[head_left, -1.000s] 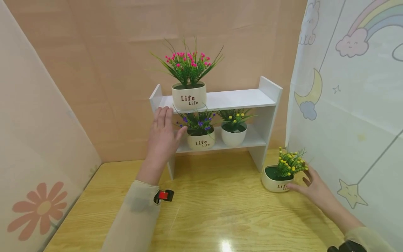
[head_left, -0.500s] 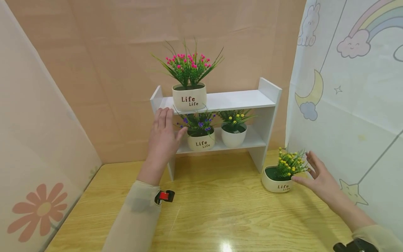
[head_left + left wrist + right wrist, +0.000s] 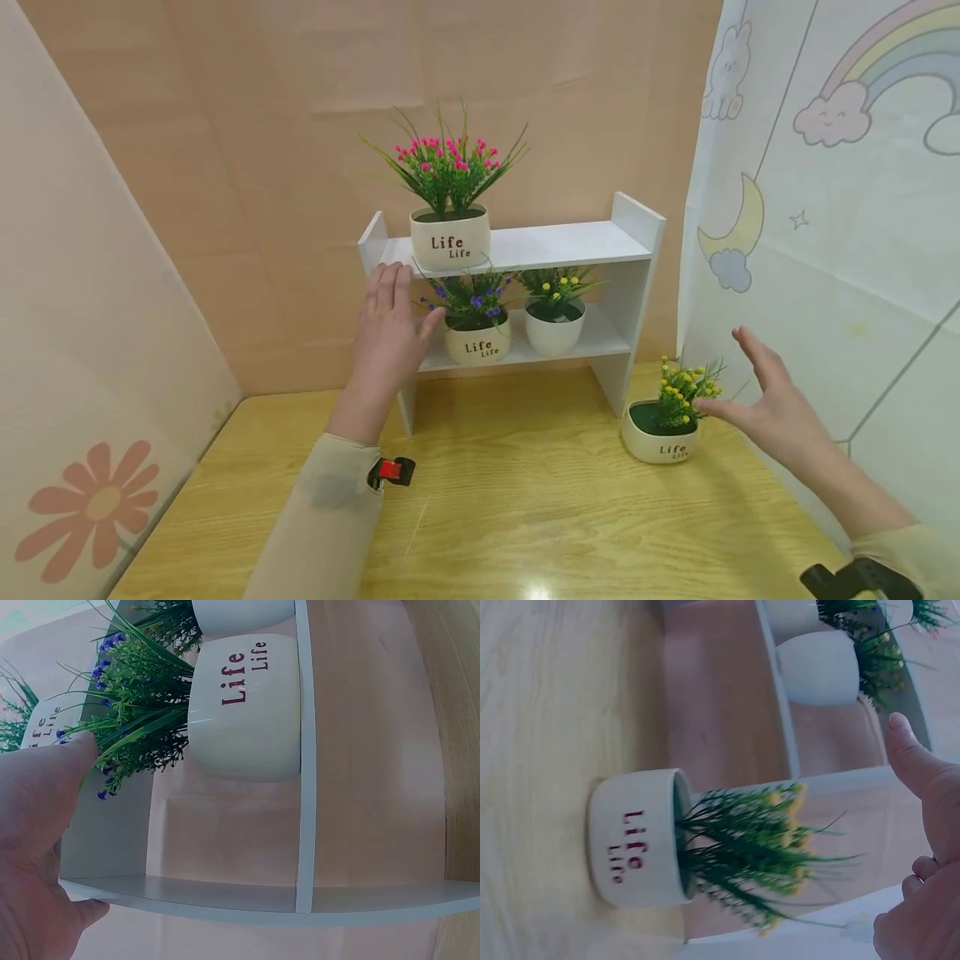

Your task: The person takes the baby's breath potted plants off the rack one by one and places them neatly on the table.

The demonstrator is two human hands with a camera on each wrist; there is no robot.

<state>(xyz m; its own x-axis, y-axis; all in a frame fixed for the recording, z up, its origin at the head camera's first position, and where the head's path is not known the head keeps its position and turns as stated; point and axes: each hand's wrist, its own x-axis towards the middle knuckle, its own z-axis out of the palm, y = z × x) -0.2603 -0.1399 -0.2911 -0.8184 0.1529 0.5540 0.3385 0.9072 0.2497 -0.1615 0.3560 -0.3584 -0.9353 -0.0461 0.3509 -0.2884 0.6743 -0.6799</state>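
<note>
My left hand (image 3: pixel 390 333) is at the upper left corner of a white two-tier shelf (image 3: pixel 573 243), its fingers straight. In the left wrist view, its thumb reaches in front of the upper board, near purple flowers. My right hand (image 3: pixel 776 408) is spread in the air beside a cream "Life" flowerpot (image 3: pixel 660 446) with yellow flowers, which stands upright on the table, right of the shelf. The right wrist view shows a gap between that hand and this flowerpot (image 3: pixel 641 838).
On the upper tier stands a cream flowerpot with pink flowers (image 3: pixel 450 237). The lower tier bears a cream flowerpot with purple flowers (image 3: pixel 477 342) and a white flowerpot with yellow flowers (image 3: pixel 555 333). Cloth walls, one with a rainbow print (image 3: pixel 892 62), surround the wooden table (image 3: pixel 510 500).
My right hand has come away from the yellow-flowered pot on the table, moving up and right with its fingers spreading. The left hand has kept its place at the shelf corner.
</note>
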